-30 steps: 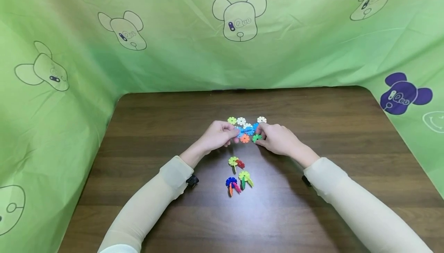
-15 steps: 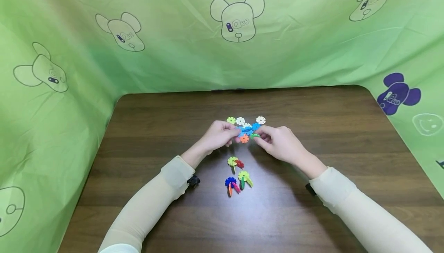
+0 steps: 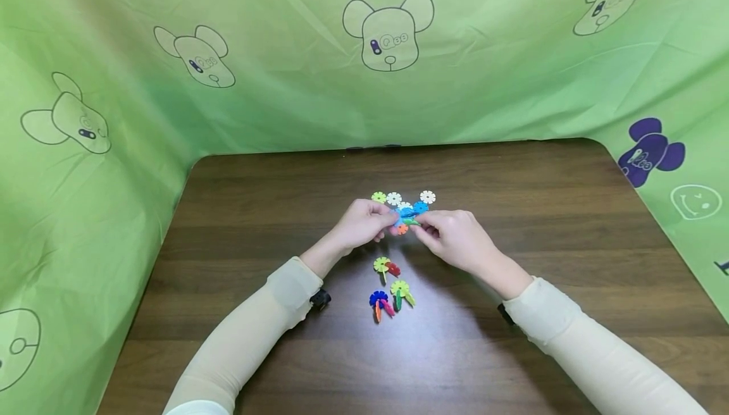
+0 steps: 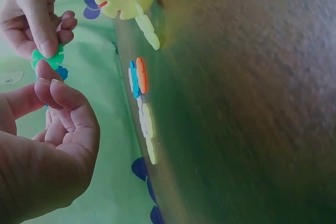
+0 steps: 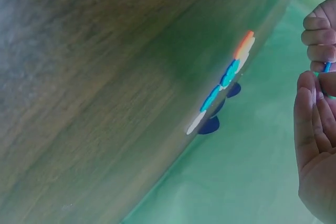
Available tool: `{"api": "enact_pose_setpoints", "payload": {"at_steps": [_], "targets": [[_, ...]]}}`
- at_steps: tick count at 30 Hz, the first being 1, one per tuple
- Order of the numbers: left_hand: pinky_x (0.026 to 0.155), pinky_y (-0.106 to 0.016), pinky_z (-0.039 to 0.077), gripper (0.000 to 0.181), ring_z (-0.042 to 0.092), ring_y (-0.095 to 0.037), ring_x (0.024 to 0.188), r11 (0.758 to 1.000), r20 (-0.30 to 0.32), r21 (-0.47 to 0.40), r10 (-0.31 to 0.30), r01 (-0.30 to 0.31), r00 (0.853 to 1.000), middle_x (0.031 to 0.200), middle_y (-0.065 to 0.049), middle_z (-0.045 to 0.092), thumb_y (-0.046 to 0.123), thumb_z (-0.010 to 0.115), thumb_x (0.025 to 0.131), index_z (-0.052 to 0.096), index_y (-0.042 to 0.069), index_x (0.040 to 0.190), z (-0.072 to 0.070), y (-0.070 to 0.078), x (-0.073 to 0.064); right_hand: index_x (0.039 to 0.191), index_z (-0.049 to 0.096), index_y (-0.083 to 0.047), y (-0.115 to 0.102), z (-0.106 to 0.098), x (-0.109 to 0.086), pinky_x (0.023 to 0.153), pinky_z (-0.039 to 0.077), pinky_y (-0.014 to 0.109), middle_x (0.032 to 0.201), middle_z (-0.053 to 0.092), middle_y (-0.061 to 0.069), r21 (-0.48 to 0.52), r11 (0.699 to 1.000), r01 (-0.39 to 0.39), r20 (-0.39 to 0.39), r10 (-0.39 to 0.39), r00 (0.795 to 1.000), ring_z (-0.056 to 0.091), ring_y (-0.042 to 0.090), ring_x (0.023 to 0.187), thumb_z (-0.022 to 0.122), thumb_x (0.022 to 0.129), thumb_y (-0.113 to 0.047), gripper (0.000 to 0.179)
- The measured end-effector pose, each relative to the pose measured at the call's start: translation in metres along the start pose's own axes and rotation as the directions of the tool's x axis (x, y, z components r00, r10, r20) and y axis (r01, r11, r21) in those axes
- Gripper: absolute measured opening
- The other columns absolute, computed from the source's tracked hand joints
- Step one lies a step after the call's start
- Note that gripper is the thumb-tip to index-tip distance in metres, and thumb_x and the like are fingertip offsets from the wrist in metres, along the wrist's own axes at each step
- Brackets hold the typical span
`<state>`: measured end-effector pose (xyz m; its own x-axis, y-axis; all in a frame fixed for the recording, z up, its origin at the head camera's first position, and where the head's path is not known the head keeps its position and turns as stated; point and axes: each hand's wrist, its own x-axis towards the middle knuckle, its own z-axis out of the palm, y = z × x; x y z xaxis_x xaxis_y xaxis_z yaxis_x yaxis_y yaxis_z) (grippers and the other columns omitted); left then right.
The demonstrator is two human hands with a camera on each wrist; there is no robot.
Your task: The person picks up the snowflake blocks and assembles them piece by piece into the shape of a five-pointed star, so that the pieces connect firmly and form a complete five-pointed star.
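In the head view my left hand (image 3: 362,225) pinches a blue notched plastic disc (image 4: 62,72) between thumb and fingertips. Facing it, my right hand (image 3: 460,239) pinches a green notched disc (image 4: 39,58), seen nearly edge-on from the head and right up against the blue one. Fingers cover much of both discs. Just beyond the hands lie loose flower-shaped discs: a yellow-green one (image 3: 378,197), a white one (image 3: 394,198), a second white one (image 3: 428,197) and a blue one (image 3: 421,207). An orange disc (image 3: 402,229) shows partly below the held pieces.
Three small joined clusters stand on the wooden table (image 3: 273,352), nearer the body: yellow-green with red (image 3: 382,265), yellow-green with green (image 3: 400,289), and dark blue with orange and pink (image 3: 378,299). A green printed cloth (image 3: 285,105) encloses the table's back and sides.
My right hand has brought the green disc leftward to the blue one and turned it from face-on to nearly edge-on. My left hand stays almost in place.
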<state>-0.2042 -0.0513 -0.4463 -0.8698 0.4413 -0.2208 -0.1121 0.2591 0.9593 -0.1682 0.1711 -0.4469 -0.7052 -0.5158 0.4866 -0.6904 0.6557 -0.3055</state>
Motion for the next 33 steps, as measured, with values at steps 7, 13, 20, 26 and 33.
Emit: {"api": "enact_pose_setpoints", "payload": {"at_steps": [7, 13, 20, 26, 33], "targets": [[0.061, -0.024, 0.051, 0.017, 0.056, -0.011, 0.063, 0.999, -0.009, -0.048, -0.002, 0.002, 1.000, 0.082, -0.013, 0.074, 0.012, 0.067, 0.102, 0.073, -0.003, 0.099, 0.003, 0.000, 0.000, 0.083, 0.071, -0.007, -0.002, 0.002, 0.000, 0.050, 0.044, 0.027, 0.064, 0.055, -0.005, -0.013, 1.000, 0.020, -0.023, -0.021, 1.000, 0.042, 0.005, 0.055, 0.080, 0.085, 0.000, 0.012], [0.058, -0.021, 0.051, 0.016, 0.058, -0.013, 0.063, 0.997, -0.034, -0.076, 0.003, -0.006, 0.999, 0.075, -0.004, 0.073, 0.009, 0.068, 0.101, 0.074, -0.004, 0.095, 0.007, -0.001, 0.002, 0.081, 0.069, -0.006, -0.002, 0.004, 0.000, 0.049, 0.045, 0.028, 0.065, 0.056, -0.001, -0.021, 0.998, 0.052, -0.048, -0.053, 0.997, 0.043, 0.008, 0.055, 0.080, 0.085, -0.001, 0.014], [0.058, -0.021, 0.051, 0.016, 0.060, -0.019, 0.065, 0.995, -0.031, -0.104, -0.015, 0.012, 0.999, 0.074, -0.005, 0.073, 0.007, 0.068, 0.100, 0.074, -0.004, 0.091, 0.007, -0.001, 0.003, 0.083, 0.069, -0.004, -0.003, 0.005, 0.001, 0.050, 0.048, 0.030, 0.067, 0.060, 0.001, -0.027, 0.998, 0.056, -0.040, -0.057, 0.998, 0.046, 0.010, 0.055, 0.081, 0.083, 0.001, 0.013], [0.059, -0.020, 0.052, 0.015, 0.061, -0.016, 0.065, 0.989, -0.024, -0.135, -0.057, 0.053, 0.998, 0.072, -0.005, 0.073, 0.005, 0.067, 0.100, 0.072, -0.003, 0.088, 0.006, -0.003, 0.002, 0.086, 0.071, -0.003, -0.004, 0.009, 0.001, 0.053, 0.052, 0.033, 0.071, 0.065, 0.002, -0.019, 0.998, 0.055, -0.036, -0.056, 0.998, 0.052, 0.011, 0.056, 0.081, 0.084, 0.001, 0.012], [0.059, -0.022, 0.053, 0.017, 0.061, -0.017, 0.063, 0.992, -0.014, -0.115, -0.045, 0.043, 0.999, 0.071, -0.005, 0.071, 0.004, 0.066, 0.101, 0.072, -0.005, 0.087, 0.008, -0.007, 0.003, 0.088, 0.073, -0.002, -0.004, 0.012, 0.000, 0.054, 0.055, 0.037, 0.073, 0.069, 0.004, -0.021, 0.996, 0.086, -0.049, -0.087, 0.995, 0.058, 0.014, 0.057, 0.083, 0.082, 0.001, 0.012]]}}
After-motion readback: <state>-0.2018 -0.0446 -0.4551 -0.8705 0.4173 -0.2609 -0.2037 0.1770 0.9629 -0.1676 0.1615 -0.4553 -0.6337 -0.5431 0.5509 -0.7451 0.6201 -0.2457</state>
